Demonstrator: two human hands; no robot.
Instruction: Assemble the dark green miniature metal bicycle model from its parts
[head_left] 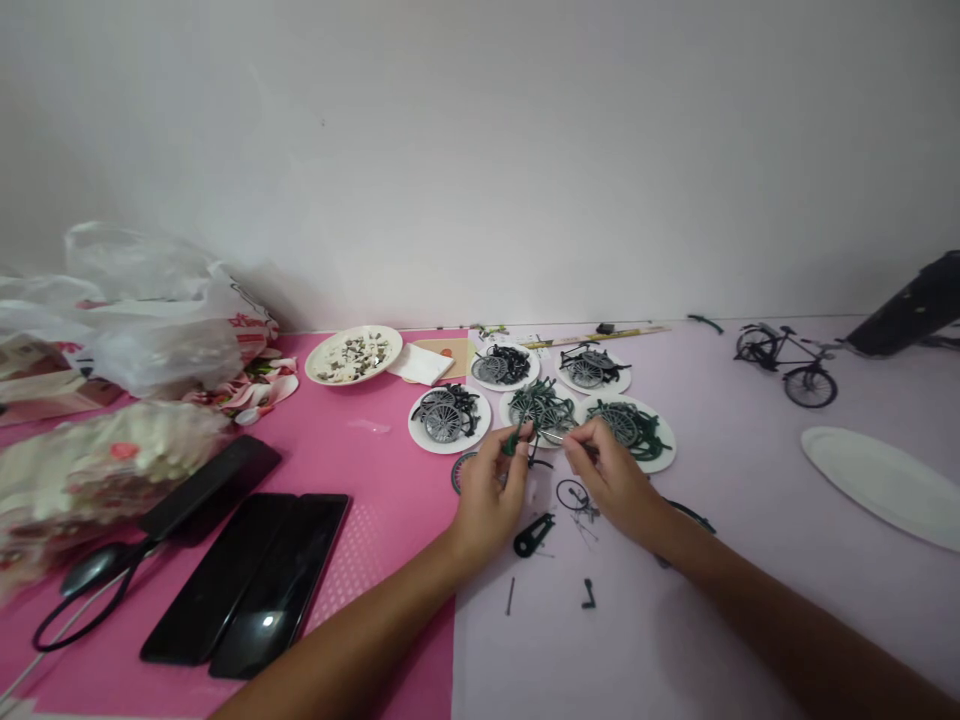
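My left hand (491, 490) pinches a small dark green model bicycle part (514, 441) between thumb and fingers; its exact shape is partly hidden. Close by, my right hand (611, 475) is closed on a thin silvery rod (553, 437) that points toward that part. On the table under the hands lie a small black ring-shaped wheel (572, 494), a dark chain-guard-like piece (533, 536), a thin straight pin (511, 596) and a small crank-shaped piece (589, 594). Another spoked wheel (460, 472) shows partly behind my left hand.
Several white plates of bicycle parts (484, 425) stand beyond the hands. An assembled model bicycle (787, 362) and a white oval tray (877, 490) are at right. On the left are two black phones (281, 585), plastic bags (165, 320) and a bowl of small pieces (319, 370).
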